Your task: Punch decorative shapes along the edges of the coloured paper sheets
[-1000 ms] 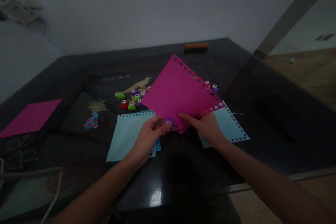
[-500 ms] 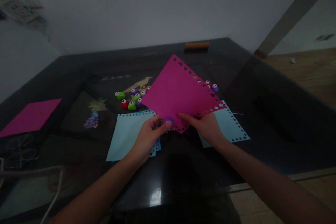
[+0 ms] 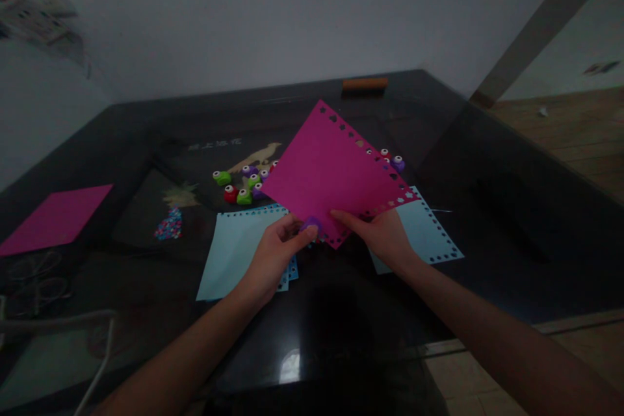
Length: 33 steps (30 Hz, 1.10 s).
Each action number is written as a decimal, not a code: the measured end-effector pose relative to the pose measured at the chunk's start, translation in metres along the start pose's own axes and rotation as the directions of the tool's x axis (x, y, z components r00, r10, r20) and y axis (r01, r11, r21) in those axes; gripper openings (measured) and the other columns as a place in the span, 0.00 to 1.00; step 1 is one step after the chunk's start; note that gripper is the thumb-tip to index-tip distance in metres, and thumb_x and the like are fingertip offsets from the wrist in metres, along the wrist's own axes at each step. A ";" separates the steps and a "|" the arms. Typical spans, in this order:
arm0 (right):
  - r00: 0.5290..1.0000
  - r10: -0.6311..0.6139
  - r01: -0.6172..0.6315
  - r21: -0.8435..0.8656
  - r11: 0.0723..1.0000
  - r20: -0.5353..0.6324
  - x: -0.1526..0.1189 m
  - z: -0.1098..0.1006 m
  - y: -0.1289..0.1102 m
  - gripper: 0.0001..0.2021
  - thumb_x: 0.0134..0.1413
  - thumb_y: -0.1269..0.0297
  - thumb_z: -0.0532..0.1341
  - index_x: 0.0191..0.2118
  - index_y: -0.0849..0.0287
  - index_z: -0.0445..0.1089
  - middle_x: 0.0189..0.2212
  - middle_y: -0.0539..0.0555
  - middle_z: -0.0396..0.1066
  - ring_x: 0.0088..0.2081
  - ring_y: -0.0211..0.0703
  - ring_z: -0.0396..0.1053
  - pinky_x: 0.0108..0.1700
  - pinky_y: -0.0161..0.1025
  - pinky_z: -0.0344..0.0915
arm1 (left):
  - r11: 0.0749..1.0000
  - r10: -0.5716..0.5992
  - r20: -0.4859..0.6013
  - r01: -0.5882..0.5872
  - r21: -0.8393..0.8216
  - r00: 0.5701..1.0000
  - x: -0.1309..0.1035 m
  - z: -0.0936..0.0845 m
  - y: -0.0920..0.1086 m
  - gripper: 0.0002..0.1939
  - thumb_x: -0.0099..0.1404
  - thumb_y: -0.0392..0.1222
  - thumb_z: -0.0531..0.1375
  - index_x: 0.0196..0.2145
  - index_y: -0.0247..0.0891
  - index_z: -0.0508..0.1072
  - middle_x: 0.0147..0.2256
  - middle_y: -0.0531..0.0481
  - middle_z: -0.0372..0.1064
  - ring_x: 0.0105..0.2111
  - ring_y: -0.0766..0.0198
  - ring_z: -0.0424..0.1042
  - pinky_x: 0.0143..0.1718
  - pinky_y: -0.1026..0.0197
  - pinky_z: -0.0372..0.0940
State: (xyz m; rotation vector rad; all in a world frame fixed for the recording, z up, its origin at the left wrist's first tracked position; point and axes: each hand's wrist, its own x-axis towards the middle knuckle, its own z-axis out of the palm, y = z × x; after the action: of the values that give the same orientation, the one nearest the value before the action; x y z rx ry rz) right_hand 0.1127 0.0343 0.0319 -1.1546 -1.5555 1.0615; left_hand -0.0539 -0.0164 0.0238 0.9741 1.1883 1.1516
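Observation:
A pink sheet [image 3: 324, 172] hangs tilted above the dark table, with shaped holes along its right-hand edges. My left hand [image 3: 280, 247] is closed on a small purple punch [image 3: 311, 226] at the sheet's lower left edge, thumb on top. My right hand [image 3: 385, 237] pinches the lower right part of the sheet, its thumb lying on the pink face and the other fingers hidden behind. Below the hands lie light blue sheets with punched edges, one stack on the left [image 3: 238, 250] and another sheet on the right [image 3: 429, 231].
Several red, green and purple punches [image 3: 244, 195] stand behind the left stack, more behind the pink sheet. Paper bits [image 3: 169, 224], another pink sheet [image 3: 58, 218], scissors [image 3: 36, 286] and a white cable [image 3: 110, 338] are on the left. A brown block [image 3: 364, 84] lies at the back.
The view has shifted very slightly. Both hands, the purple punch and the pink sheet hold nearly the same positions.

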 end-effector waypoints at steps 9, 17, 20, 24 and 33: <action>1.000 -0.026 0.026 0.005 1.000 -0.004 0.001 0.000 0.000 0.13 0.42 0.58 0.66 0.38 0.53 0.74 0.35 0.53 0.76 0.47 0.51 0.70 0.54 0.53 0.63 | 1.000 0.018 0.009 -0.018 -0.025 1.000 0.002 -0.001 -0.002 0.15 0.56 0.44 0.64 0.42 0.37 0.74 0.38 0.47 0.74 0.38 0.61 0.71 0.44 0.58 0.62; 1.000 -0.012 0.012 -0.020 1.000 -0.010 0.000 -0.001 -0.001 0.12 0.42 0.57 0.67 0.36 0.52 0.74 0.35 0.53 0.76 0.47 0.51 0.70 0.53 0.53 0.63 | 0.999 0.019 0.018 -0.019 -0.028 1.000 0.002 -0.001 -0.001 0.16 0.56 0.44 0.64 0.41 0.36 0.74 0.40 0.46 0.74 0.39 0.60 0.71 0.45 0.58 0.62; 1.000 -0.023 0.023 -0.013 1.000 -0.008 0.000 -0.001 -0.001 0.12 0.42 0.57 0.66 0.35 0.53 0.73 0.34 0.53 0.76 0.47 0.51 0.70 0.54 0.53 0.63 | 1.000 0.014 0.016 -0.013 -0.025 1.000 0.002 -0.001 -0.001 0.15 0.56 0.44 0.64 0.41 0.35 0.74 0.39 0.46 0.74 0.38 0.60 0.71 0.44 0.57 0.62; 1.000 -0.019 0.018 -0.010 1.000 -0.005 0.000 -0.001 -0.001 0.11 0.42 0.57 0.67 0.34 0.52 0.74 0.32 0.52 0.76 0.47 0.49 0.70 0.55 0.53 0.62 | 1.000 0.017 0.009 -0.017 -0.017 1.000 0.003 -0.001 -0.001 0.14 0.56 0.44 0.64 0.39 0.35 0.74 0.37 0.46 0.74 0.37 0.61 0.71 0.44 0.57 0.62; 1.000 -0.021 0.021 -0.013 1.000 -0.007 0.000 -0.001 0.000 0.11 0.42 0.56 0.66 0.34 0.51 0.73 0.33 0.52 0.76 0.47 0.50 0.70 0.55 0.53 0.62 | 1.000 0.026 0.002 -0.026 -0.013 1.000 0.002 0.000 0.002 0.15 0.55 0.44 0.64 0.39 0.36 0.74 0.38 0.45 0.74 0.38 0.59 0.71 0.46 0.56 0.62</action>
State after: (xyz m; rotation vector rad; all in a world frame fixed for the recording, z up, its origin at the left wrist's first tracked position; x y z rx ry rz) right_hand 0.1132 0.0345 0.0322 -1.1476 -1.5672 1.0339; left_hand -0.0540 -0.0146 0.0250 0.9829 1.1681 1.1770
